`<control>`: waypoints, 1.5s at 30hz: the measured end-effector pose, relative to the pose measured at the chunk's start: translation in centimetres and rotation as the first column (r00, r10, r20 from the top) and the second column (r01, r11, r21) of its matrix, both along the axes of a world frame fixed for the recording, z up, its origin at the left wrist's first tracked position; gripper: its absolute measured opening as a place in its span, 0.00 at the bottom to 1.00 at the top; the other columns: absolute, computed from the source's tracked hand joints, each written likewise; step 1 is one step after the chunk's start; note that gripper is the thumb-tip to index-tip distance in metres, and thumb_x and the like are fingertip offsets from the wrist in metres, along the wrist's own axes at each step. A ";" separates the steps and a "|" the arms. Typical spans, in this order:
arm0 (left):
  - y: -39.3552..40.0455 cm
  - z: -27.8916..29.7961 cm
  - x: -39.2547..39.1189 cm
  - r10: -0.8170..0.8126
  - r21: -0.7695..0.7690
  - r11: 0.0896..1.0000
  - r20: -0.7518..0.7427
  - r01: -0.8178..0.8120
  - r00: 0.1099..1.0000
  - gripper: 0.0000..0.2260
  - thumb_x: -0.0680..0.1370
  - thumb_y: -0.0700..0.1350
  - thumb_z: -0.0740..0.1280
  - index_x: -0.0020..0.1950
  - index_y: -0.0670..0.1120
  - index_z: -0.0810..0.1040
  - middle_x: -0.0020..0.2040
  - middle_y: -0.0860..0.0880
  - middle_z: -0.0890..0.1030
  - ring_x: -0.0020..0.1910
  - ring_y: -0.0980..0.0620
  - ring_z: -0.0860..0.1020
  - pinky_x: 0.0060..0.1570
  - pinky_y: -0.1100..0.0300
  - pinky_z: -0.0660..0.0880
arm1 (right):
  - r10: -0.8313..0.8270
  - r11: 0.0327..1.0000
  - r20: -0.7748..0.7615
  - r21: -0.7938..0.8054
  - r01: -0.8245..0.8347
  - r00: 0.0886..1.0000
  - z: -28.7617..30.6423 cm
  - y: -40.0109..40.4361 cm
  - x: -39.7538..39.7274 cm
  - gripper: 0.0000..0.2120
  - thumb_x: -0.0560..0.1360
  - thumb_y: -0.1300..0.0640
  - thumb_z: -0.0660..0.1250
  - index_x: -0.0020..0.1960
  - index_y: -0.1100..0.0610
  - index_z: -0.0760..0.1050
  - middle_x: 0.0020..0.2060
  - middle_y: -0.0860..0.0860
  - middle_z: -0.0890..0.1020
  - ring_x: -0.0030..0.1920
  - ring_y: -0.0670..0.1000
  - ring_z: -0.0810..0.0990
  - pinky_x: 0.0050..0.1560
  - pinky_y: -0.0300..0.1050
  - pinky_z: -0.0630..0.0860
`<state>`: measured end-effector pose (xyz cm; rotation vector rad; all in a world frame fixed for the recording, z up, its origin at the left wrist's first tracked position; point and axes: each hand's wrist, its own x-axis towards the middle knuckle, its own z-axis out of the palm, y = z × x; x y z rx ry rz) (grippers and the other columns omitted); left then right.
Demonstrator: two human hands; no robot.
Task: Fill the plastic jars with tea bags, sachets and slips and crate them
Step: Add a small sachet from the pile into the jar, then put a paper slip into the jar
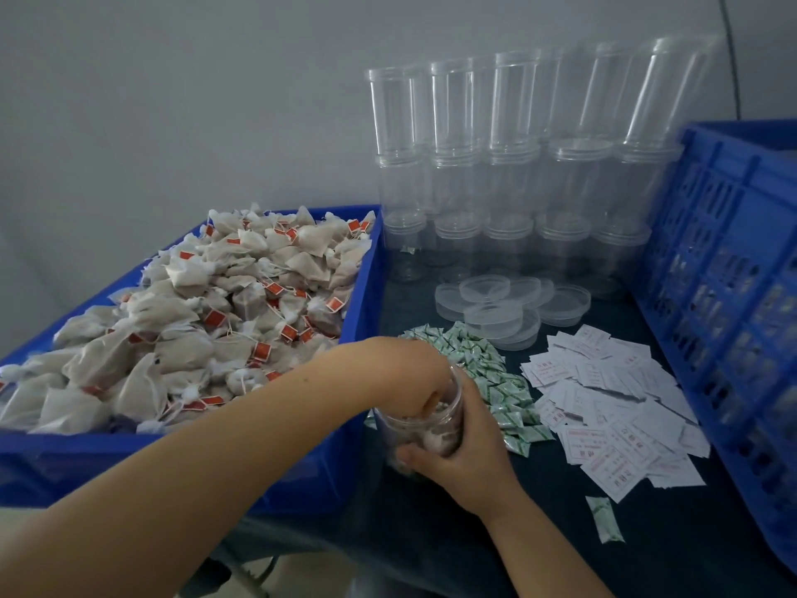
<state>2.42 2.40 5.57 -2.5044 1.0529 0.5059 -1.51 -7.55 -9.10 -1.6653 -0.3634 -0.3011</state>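
My right hand (pixel 463 451) grips a clear plastic jar (pixel 403 433) that holds several tea bags, near the table's front. My left hand (pixel 405 373) reaches into the jar's mouth, its fingers curled down inside among the bags; whether it pinches one I cannot tell. A blue tub (pixel 353 295) heaped with tea bags (pixel 194 321) with red tags stands at the left. Green-and-white sachets (pixel 496 381) lie in a pile just right of the jar. White printed slips (pixel 612 407) are spread further right.
Stacks of empty clear jars (pixel 517 166) stand at the back against the wall, with several loose lids (pixel 496 308) in front of them. A blue slatted crate (pixel 733 295) stands on the right. One stray sachet (pixel 606 520) lies near the front edge.
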 end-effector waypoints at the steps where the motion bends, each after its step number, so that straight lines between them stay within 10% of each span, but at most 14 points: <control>1: -0.2 -0.3 0.1 -0.005 0.028 1.000 0.004 0.005 1.000 0.03 0.77 0.43 0.67 0.50 0.48 0.78 0.39 0.53 0.72 0.36 0.54 0.69 0.30 0.66 0.60 | 0.000 1.000 0.001 0.000 0.000 1.000 -0.1 0.0 0.0 0.42 0.59 0.48 0.79 0.64 0.21 0.64 0.60 0.27 0.76 0.59 0.32 0.77 0.51 0.24 0.73; 8: -0.9 0.3 0.8 0.028 0.048 0.998 0.001 -0.028 1.000 0.05 0.78 0.42 0.64 0.51 0.48 0.79 0.37 0.54 0.72 0.38 0.53 0.71 0.36 0.63 0.67 | 0.013 1.000 -0.010 0.006 -0.013 1.000 -0.2 -0.2 0.3 0.40 0.59 0.48 0.81 0.63 0.25 0.67 0.59 0.36 0.80 0.58 0.41 0.81 0.51 0.31 0.77; 12: -1.2 3.1 2.0 0.072 -0.267 0.959 -0.114 -0.101 0.991 0.04 0.77 0.45 0.66 0.45 0.47 0.80 0.38 0.55 0.82 0.33 0.61 0.78 0.33 0.72 0.72 | -0.011 0.998 -0.009 0.055 0.012 1.000 0.2 -0.3 -0.2 0.36 0.59 0.51 0.81 0.61 0.29 0.70 0.56 0.37 0.81 0.55 0.41 0.82 0.49 0.32 0.78; 18: -4.4 2.1 6.0 0.146 -0.769 0.495 -0.385 -0.405 0.911 0.06 0.78 0.45 0.66 0.47 0.44 0.80 0.38 0.51 0.83 0.35 0.60 0.81 0.36 0.69 0.77 | -0.134 0.991 -0.049 0.019 0.135 0.990 0.5 -2.0 -1.5 0.46 0.56 0.38 0.80 0.70 0.30 0.63 0.62 0.34 0.76 0.61 0.38 0.77 0.56 0.36 0.78; 26: -10.6 -5.7 9.2 0.275 -0.550 0.770 -0.173 -0.324 0.946 0.12 0.75 0.52 0.69 0.49 0.44 0.82 0.46 0.48 0.81 0.45 0.50 0.78 0.47 0.56 0.75 | -0.259 0.966 -0.037 -0.013 0.259 0.965 0.5 -7.7 -4.2 0.48 0.57 0.39 0.81 0.72 0.33 0.63 0.65 0.35 0.75 0.65 0.40 0.76 0.57 0.33 0.76; 30: -12.7 -8.1 9.3 0.336 -0.540 0.754 -0.171 -0.373 0.926 0.14 0.75 0.53 0.69 0.46 0.42 0.79 0.39 0.48 0.77 0.39 0.51 0.74 0.36 0.62 0.67 | -0.266 0.963 -0.015 -0.045 0.265 0.964 0.7 -9.3 -4.9 0.50 0.58 0.43 0.83 0.74 0.37 0.63 0.68 0.39 0.75 0.66 0.43 0.77 0.59 0.41 0.79; 36: -12.8 -9.8 9.5 0.383 -0.580 0.689 -0.218 -0.435 0.898 0.12 0.71 0.48 0.74 0.50 0.44 0.80 0.49 0.46 0.80 0.49 0.48 0.78 0.47 0.56 0.76 | -0.306 0.952 -0.006 -0.030 0.306 0.952 -0.6 -9.6 -4.9 0.45 0.57 0.43 0.83 0.69 0.36 0.67 0.65 0.40 0.78 0.63 0.45 0.79 0.57 0.47 0.81; 45: -12.2 -10.0 9.2 0.414 -0.709 0.548 -0.232 -0.444 0.880 0.06 0.70 0.41 0.74 0.43 0.47 0.78 0.44 0.48 0.80 0.46 0.49 0.78 0.49 0.54 0.77 | -0.303 0.953 -0.002 -0.030 0.303 0.953 -0.5 -9.4 -4.7 0.44 0.56 0.43 0.82 0.66 0.27 0.65 0.62 0.32 0.76 0.61 0.37 0.78 0.53 0.29 0.76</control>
